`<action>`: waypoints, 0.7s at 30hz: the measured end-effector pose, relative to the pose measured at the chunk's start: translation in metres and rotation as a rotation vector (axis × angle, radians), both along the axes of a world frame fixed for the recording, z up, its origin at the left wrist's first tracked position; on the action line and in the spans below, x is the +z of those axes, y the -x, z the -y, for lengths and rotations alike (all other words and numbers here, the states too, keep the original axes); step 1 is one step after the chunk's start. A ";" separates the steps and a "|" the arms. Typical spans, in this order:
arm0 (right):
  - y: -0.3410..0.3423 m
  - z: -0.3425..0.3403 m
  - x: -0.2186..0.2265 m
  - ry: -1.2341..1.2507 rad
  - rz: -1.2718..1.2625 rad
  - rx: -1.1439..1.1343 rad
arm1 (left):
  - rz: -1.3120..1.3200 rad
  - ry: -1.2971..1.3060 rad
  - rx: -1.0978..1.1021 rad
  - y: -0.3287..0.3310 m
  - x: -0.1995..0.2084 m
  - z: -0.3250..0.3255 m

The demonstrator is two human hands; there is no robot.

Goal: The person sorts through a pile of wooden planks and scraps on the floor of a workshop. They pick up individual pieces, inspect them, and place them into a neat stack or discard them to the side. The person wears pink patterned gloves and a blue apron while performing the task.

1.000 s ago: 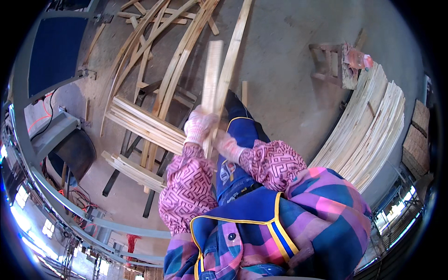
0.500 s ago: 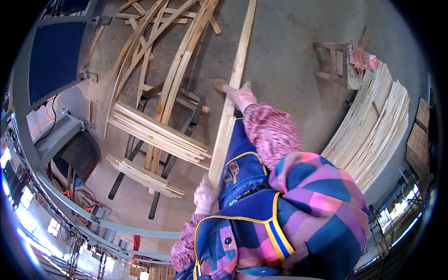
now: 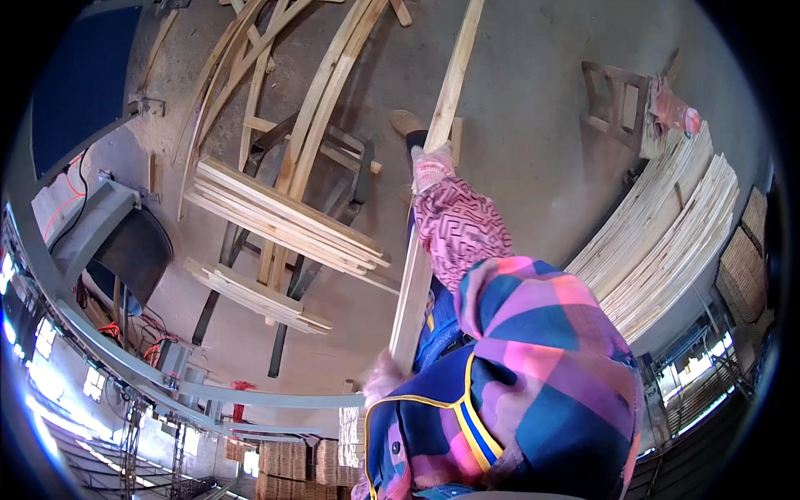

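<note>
A long, narrow wooden plank (image 3: 414,300) runs from my lap up past the top of the view. Midway along it, my right hand (image 3: 434,167), in a pale pink glove, is wrapped around the wood. My left hand (image 3: 383,377), gloved alike, grips the plank's near end; the sleeve and apron partly hide it. Beyond the right hand, a short bit of another wood piece (image 3: 457,133) shows beside the plank. To the left, a stack of wooden strips (image 3: 283,218) lies across longer planks on a dark metal stand (image 3: 354,179).
Shorter strips (image 3: 258,296) lie on the stand's near part. Long planks (image 3: 329,79) extend toward the far left. At right stand a big pile of boards (image 3: 658,233) and a wooden stool (image 3: 612,104) with a pink cloth (image 3: 671,112). A grey metal frame (image 3: 258,396) curves along the left.
My left hand has come nearer to my body with the plank's near end. The right hand stays on the plank, its arm straighter. The view has shifted slightly.
</note>
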State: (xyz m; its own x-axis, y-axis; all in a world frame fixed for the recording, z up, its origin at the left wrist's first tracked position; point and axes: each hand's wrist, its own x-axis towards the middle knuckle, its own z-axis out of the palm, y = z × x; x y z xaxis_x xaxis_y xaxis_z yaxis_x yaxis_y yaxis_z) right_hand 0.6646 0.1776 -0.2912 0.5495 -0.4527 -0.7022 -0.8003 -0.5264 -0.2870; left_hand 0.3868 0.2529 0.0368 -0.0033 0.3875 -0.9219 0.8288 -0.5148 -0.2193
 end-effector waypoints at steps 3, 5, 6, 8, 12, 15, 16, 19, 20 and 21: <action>-0.044 0.008 0.073 -0.065 -0.100 -0.057 | 0.150 -0.011 0.028 0.028 0.025 -0.032; -0.045 0.019 0.097 -0.079 -0.101 -0.129 | 0.240 -0.053 0.106 0.007 0.029 -0.057; -0.036 0.028 0.099 -0.058 -0.116 -0.079 | 0.220 -0.066 0.181 -0.017 0.022 -0.063; -0.018 0.035 0.095 -0.034 -0.140 0.047 | 0.368 -0.034 0.247 -0.087 0.021 -0.071; -0.005 0.048 0.107 0.001 -0.101 0.096 | 0.651 -0.153 0.332 -0.116 -0.022 -0.074; -0.003 0.065 0.104 -0.016 -0.106 0.265 | 0.650 -0.190 0.835 -0.105 -0.045 -0.096; 0.004 0.076 0.105 -0.038 -0.043 0.385 | 0.686 -0.224 0.859 -0.087 -0.053 -0.108; -0.003 0.072 0.134 -0.201 -0.062 0.258 | 0.574 -0.370 0.865 -0.075 -0.064 -0.152; 0.002 0.077 0.125 -0.341 -0.039 0.172 | 0.508 -0.370 0.873 -0.060 -0.074 -0.172; 0.005 0.074 0.120 -0.282 -0.080 0.242 | 0.666 -0.358 1.007 -0.015 -0.109 -0.190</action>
State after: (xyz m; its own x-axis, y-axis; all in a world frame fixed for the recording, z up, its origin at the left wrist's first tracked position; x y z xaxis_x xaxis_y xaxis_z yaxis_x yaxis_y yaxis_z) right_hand 0.6591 0.1039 -0.1708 0.5549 -0.0991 -0.8260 -0.6883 -0.6124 -0.3889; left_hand 0.4020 0.4432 -0.0717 -0.0178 0.7119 -0.7021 0.8217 0.4105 0.3955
